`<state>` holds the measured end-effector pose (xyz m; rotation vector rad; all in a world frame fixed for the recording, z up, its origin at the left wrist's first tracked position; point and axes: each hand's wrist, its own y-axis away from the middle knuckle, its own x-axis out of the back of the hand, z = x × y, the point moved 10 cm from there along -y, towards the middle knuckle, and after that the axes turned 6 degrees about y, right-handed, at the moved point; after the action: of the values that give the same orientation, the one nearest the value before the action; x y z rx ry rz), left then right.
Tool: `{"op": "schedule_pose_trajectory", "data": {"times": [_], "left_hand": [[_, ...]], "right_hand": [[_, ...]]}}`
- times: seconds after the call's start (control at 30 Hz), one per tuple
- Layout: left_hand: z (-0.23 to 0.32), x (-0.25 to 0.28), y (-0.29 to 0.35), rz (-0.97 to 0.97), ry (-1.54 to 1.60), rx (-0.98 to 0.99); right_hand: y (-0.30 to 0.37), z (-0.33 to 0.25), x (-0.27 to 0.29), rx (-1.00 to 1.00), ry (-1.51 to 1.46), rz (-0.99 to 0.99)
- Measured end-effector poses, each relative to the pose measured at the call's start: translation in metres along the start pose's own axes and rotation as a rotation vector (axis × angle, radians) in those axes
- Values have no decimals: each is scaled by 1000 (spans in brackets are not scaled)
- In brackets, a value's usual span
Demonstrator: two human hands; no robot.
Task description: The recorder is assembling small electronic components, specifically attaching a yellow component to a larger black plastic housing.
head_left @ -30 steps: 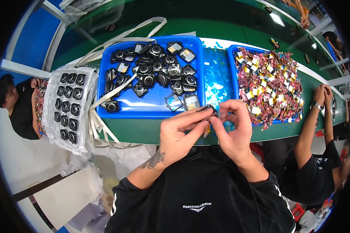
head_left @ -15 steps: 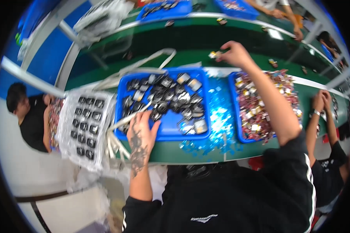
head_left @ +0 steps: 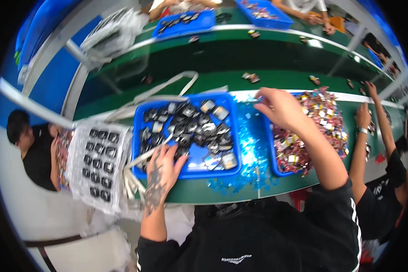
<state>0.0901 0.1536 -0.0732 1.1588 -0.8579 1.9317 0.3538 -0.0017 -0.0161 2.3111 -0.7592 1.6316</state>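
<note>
My left hand reaches over the near-left rim of a blue tray. Its fingers are apart, with the tips among small black square-cased parts; nothing shows firmly held. At the left edge of a second blue tray, heaped with small reddish, white and yellow parts, hovers my right hand. Its thumb and fingers are apart with nothing visible between them. Beyond it, a small part with a whitish and brown body lies on the green conveyor belt.
Blue film scraps litter the table between the trays. Leftward are off-white strips and a clear plastic tray holding rows of black parts. Spaced parts, one a yellowish piece, lie along the belt. Co-workers sit left, right and across.
My right hand has let go of the small part on the belt and drawn back toward the right tray. My left hand stays at the tray of black parts. The view has tilted slightly.
</note>
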Motion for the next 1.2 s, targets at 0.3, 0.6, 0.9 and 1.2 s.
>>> {"op": "schedule_pose_trajectory", "data": {"times": [0.3,0.6,0.9,1.2], "left_hand": [[4,-9,-9,-22,62,29],[105,5,27,182,604,-212],[115,-73,32,-358,1763,187],[110,-78,33,-285,1778,359]], "right_hand": [[86,-109,-52,288,-166,-98],[101,-96,-83,3,-974,-82],[112,-64,-59,-86,-999,27],[44,42,10,-43,313,32]]}}
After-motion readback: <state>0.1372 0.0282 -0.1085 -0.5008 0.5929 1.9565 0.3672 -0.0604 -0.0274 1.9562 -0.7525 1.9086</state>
